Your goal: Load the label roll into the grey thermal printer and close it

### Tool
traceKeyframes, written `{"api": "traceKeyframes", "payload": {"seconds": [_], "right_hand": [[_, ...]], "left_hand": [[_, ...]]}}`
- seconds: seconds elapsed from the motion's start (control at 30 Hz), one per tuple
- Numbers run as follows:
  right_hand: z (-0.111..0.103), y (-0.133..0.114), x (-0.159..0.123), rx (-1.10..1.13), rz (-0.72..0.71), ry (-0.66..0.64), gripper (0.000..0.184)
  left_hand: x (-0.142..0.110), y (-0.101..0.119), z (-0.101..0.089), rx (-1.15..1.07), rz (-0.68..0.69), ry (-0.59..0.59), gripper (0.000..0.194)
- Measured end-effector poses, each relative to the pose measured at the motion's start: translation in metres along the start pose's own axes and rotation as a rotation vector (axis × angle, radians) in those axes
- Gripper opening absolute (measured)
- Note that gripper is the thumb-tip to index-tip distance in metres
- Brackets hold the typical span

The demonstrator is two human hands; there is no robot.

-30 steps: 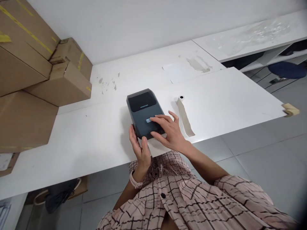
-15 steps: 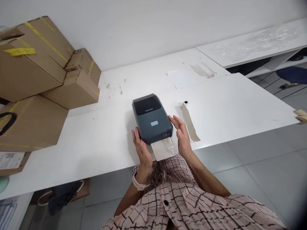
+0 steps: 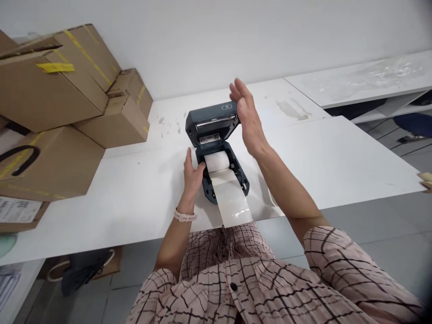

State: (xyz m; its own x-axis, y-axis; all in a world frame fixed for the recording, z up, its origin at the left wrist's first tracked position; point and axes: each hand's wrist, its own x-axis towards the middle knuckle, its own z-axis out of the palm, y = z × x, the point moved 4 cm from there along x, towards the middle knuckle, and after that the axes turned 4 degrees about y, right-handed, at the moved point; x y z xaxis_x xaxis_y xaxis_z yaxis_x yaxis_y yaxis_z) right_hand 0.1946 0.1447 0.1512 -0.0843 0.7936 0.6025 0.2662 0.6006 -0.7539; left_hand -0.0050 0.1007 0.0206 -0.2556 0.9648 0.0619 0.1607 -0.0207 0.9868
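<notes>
A dark grey label printer [image 3: 206, 131] sits on the white table [image 3: 135, 198] with its lid swung up and back. A white label roll [image 3: 216, 161] lies in the open bay. A strip of label paper [image 3: 232, 202] runs from the roll toward the table's front edge. My left hand [image 3: 192, 173] rests against the printer's left side, thumb on the base, fingers apart. My right hand [image 3: 245, 114] is flat and open against the right edge of the raised lid.
Several cardboard boxes [image 3: 57, 103] are stacked at the left end of the table. A white shelf unit [image 3: 357, 81] stands at the back right. A bag [image 3: 81, 270] lies on the floor under the table. A paper strip [image 3: 270, 200] peeks out beside my right forearm.
The printer's lid, closed before, has swung open and upright. My right hand rose with it from the printer's right side. The roll and paper path are now exposed.
</notes>
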Motion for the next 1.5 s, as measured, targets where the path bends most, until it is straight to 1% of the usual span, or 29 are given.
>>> {"api": "traceKeyframes", "payload": {"seconds": [0.07,0.13,0.2,0.27,0.3,0.33,0.37,0.43,0.47,0.53,0.57,0.63,0.7,0.77,0.83,0.9,0.93,1.0,1.03,1.1,1.17,1.23,1.3,1.4,1.47,1.5], "right_hand": [[0.004,0.008,0.026,-0.049,-0.005,-0.036,0.083],[0.006,0.016,0.048,-0.104,-0.022,-0.079,0.084],[0.003,0.016,0.061,-0.167,-0.062,-0.065,0.084],[-0.001,0.007,0.061,-0.248,-0.134,-0.011,0.079],[-0.002,0.001,0.056,-0.289,-0.179,-0.009,0.075],[-0.001,-0.006,0.049,-0.326,-0.222,-0.049,0.070],[0.003,-0.010,0.038,-0.358,-0.258,-0.140,0.064],[0.019,-0.009,0.013,-0.434,-0.274,-0.429,0.054],[0.029,-0.003,0.000,-0.499,-0.249,-0.581,0.053],[0.050,0.016,-0.022,-0.676,-0.159,-0.827,0.060],[0.060,0.027,-0.029,-0.759,-0.114,-0.912,0.067],[0.077,0.045,-0.038,-0.846,-0.057,-1.017,0.084],[0.088,0.056,-0.040,-0.823,-0.028,-1.065,0.098],[0.088,0.057,-0.037,-0.755,0.006,-1.089,0.109],[0.078,0.049,-0.032,-0.643,0.022,-1.124,0.114],[0.056,0.034,-0.026,-0.479,-0.013,-1.127,0.113],[0.041,0.025,-0.022,-0.386,-0.046,-1.103,0.110],[0.007,0.012,-0.014,-0.222,-0.111,-1.003,0.104],[-0.011,0.010,-0.010,-0.167,-0.130,-0.939,0.103],[-0.042,0.016,-0.004,-0.132,-0.111,-0.800,0.104],[-0.064,0.036,0.000,-0.171,-0.027,-0.652,0.105],[-0.073,0.064,0.001,-0.247,0.078,-0.533,0.104],[-0.070,0.093,-0.001,-0.329,0.152,-0.476,0.102],[-0.056,0.127,-0.007,-0.393,0.240,-0.492,0.100],[-0.052,0.142,-0.012,-0.394,0.311,-0.504,0.100],[-0.054,0.146,-0.015,-0.376,0.339,-0.500,0.101]], "left_hand": [[0.001,-0.012,0.006,-0.025,-0.105,-0.072,0.090],[-0.002,-0.019,0.011,-0.072,-0.121,-0.115,0.091],[-0.005,-0.021,0.014,-0.109,-0.104,-0.117,0.089],[-0.007,-0.023,0.015,-0.122,-0.110,-0.096,0.087],[-0.007,-0.023,0.015,-0.119,-0.118,-0.080,0.087],[-0.006,-0.024,0.015,-0.111,-0.125,-0.063,0.087],[-0.006,-0.024,0.015,-0.101,-0.128,-0.050,0.087],[-0.005,-0.026,0.015,-0.077,-0.122,-0.036,0.085],[-0.004,-0.027,0.015,-0.062,-0.118,-0.035,0.085],[-0.003,-0.030,0.015,-0.022,-0.117,-0.042,0.085],[-0.003,-0.032,0.015,0.006,-0.122,-0.047,0.085],[-0.002,-0.036,0.015,0.065,-0.133,-0.052,0.087],[-0.001,-0.039,0.015,0.093,-0.130,-0.056,0.089],[0.000,-0.039,0.015,0.083,-0.110,-0.063,0.089],[0.000,-0.037,0.016,0.061,-0.088,-0.073,0.088],[-0.001,-0.036,0.017,0.046,-0.073,-0.086,0.086],[-0.001,-0.035,0.017,0.037,-0.072,-0.090,0.086],[-0.003,-0.036,0.016,0.014,-0.083,-0.079,0.085],[-0.004,-0.036,0.015,-0.004,-0.093,-0.069,0.085],[-0.005,-0.038,0.014,-0.052,-0.115,-0.055,0.084],[-0.006,-0.039,0.014,-0.090,-0.130,-0.058,0.084],[-0.006,-0.038,0.014,-0.096,-0.139,-0.058,0.085],[-0.006,-0.036,0.013,-0.079,-0.141,-0.050,0.086],[-0.005,-0.033,0.013,-0.051,-0.157,-0.052,0.088],[-0.005,-0.034,0.012,-0.042,-0.166,-0.051,0.089],[-0.005,-0.034,0.012,-0.052,-0.149,-0.052,0.089]]}}
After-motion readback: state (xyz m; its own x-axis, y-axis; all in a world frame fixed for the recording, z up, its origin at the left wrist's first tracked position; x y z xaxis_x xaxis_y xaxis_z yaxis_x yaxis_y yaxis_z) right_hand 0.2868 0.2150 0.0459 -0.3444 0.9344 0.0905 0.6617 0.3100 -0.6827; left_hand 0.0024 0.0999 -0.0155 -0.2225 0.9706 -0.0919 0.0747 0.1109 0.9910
